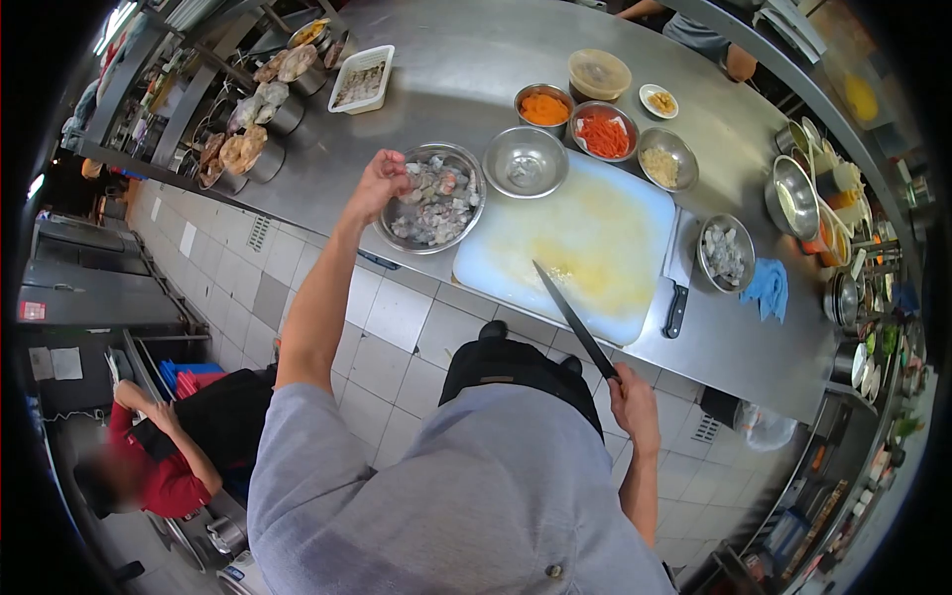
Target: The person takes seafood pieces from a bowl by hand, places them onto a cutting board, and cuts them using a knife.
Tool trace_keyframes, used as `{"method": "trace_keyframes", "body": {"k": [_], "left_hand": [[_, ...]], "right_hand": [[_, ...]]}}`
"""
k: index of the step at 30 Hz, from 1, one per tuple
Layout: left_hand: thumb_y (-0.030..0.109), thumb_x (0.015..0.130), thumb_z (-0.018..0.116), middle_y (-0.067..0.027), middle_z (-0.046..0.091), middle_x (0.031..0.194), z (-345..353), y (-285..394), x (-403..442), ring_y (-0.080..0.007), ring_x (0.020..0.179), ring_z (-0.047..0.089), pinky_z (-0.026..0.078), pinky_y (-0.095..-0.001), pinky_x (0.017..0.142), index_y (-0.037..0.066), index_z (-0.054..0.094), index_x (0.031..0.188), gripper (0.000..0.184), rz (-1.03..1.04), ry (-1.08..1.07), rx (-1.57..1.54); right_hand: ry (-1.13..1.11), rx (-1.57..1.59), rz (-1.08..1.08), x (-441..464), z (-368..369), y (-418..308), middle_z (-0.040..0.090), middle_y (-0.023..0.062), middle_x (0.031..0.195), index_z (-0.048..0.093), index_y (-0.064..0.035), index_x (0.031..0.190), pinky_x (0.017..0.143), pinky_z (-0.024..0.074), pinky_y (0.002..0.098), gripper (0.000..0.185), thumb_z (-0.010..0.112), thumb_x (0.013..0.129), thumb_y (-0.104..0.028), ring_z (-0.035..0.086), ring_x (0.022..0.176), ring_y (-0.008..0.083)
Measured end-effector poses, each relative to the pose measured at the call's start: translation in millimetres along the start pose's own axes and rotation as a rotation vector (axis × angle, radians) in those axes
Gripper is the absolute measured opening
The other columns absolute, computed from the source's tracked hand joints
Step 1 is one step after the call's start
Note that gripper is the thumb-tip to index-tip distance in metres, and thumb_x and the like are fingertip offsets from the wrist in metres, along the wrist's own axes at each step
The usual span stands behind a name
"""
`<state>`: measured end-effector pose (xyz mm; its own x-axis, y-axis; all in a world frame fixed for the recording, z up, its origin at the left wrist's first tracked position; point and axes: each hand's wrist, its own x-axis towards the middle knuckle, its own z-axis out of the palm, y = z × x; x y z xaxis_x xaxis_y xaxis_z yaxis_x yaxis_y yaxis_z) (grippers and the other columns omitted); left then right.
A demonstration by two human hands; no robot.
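My right hand [633, 405] is wrapped round the handle of a long dark knife [580, 322]. Its tip rests at the front of a white cutting board [625, 238] stained yellow, near a few small scraps. Over the left rim of a steel bowl [480, 203] is my left hand [382, 185], fingers curled together; anything pinched in them is too small to tell. Greyish pieces that look like raw shrimp [436, 213] fill that bowl. Beside it, a second steel bowl [526, 162] holds a few pale pieces at the bottom.
Bowls of orange pieces [543, 109], red shreds [603, 134] and minced garlic [659, 167] stand behind the board. To its right lie another knife [675, 312], a bowl of pale pieces [725, 254] and a blue cloth [767, 289]. A person in red [178, 456] stands at left.
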<state>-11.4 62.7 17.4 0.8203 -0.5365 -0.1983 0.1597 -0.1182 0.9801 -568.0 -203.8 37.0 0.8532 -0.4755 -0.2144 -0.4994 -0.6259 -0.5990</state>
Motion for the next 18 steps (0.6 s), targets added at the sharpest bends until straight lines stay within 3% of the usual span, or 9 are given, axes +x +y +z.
{"method": "trace_keyframes", "body": {"k": [3, 6, 9, 12, 15, 18], "left_hand": [[-0.008, 0.084, 0.073, -0.0027, 0.064, 0.102, 25.8, 11.9, -12.7, -0.0151, 0.087, 0.065, 0.056, -0.0308, 0.078, 0.007, 0.054, 0.123, 0.047, 0.025, 0.051, 0.045], [-0.006, 0.084, 0.074, -0.0017, 0.066, 0.1, 47.7, -12.8, -26.2, -0.0146, 0.088, 0.066, 0.056, -0.0298, 0.079, 0.006, 0.059, 0.118, 0.039, 0.277, 0.012, 0.249], [-0.003, 0.084, 0.073, -0.0055, 0.068, 0.095, 75.9, -26.3, -55.9, -0.0177, 0.088, 0.067, 0.056, -0.0315, 0.081, 0.003, 0.064, 0.11, 0.029, 0.296, -0.274, 0.663], [-0.001, 0.084, 0.072, -0.0128, 0.071, 0.094, 99.6, -11.7, -72.3, -0.0267, 0.089, 0.07, 0.058, -0.0383, 0.083, 0.002, 0.067, 0.107, 0.024, 0.404, 0.065, 0.677], [0.0, 0.083, 0.071, -0.0171, 0.072, 0.097, 94.4, -11.0, -73.2, -0.0357, 0.091, 0.071, 0.058, -0.0452, 0.085, 0.003, 0.068, 0.11, 0.027, 0.258, -0.143, 0.95], [0.0, 0.082, 0.071, -0.0187, 0.074, 0.098, 100.4, -4.6, -79.2, -0.0383, 0.093, 0.071, 0.057, -0.0487, 0.085, 0.002, 0.068, 0.108, 0.026, 0.41, -0.001, 0.885]], "right_hand": [[0.008, -0.009, -0.016, 1.0, 1.7, 2.0, 0.069, 0.0219, 0.096, 0.063, -0.0061, 0.118, 0.077, 0.0523, 0.0564, 0.019, 0.066, 0.099, -0.008, 0.067, 0.09, 0.0483], [0.021, -0.002, -0.02, 1.4, 2.7, 2.3, 0.069, 0.0219, 0.096, 0.063, -0.0065, 0.119, 0.076, 0.0522, 0.0564, 0.02, 0.066, 0.099, -0.009, 0.067, 0.09, 0.0483], [-0.007, 0.02, 0.036, 3.2, 1.3, -0.3, 0.071, 0.0241, 0.098, 0.064, -0.0057, 0.118, 0.077, 0.0516, 0.0565, 0.021, 0.069, 0.098, -0.009, 0.067, 0.091, 0.0502], [0.019, 0.023, 0.023, 3.6, 2.6, 2.7, 0.071, 0.0236, 0.097, 0.065, -0.0055, 0.117, 0.076, 0.0517, 0.0563, 0.021, 0.069, 0.098, -0.009, 0.067, 0.09, 0.0498], [0.029, 0.028, 0.005, 3.6, -1.4, -1.6, 0.07, 0.022, 0.095, 0.065, -0.0063, 0.116, 0.075, 0.0519, 0.0563, 0.017, 0.067, 0.099, -0.009, 0.068, 0.089, 0.0484], [0.06, 0.015, 0.003, 2.9, -3.3, -1.4, 0.07, 0.0217, 0.095, 0.066, -0.0064, 0.116, 0.075, 0.052, 0.0563, 0.018, 0.068, 0.098, -0.009, 0.068, 0.089, 0.0483]]}}
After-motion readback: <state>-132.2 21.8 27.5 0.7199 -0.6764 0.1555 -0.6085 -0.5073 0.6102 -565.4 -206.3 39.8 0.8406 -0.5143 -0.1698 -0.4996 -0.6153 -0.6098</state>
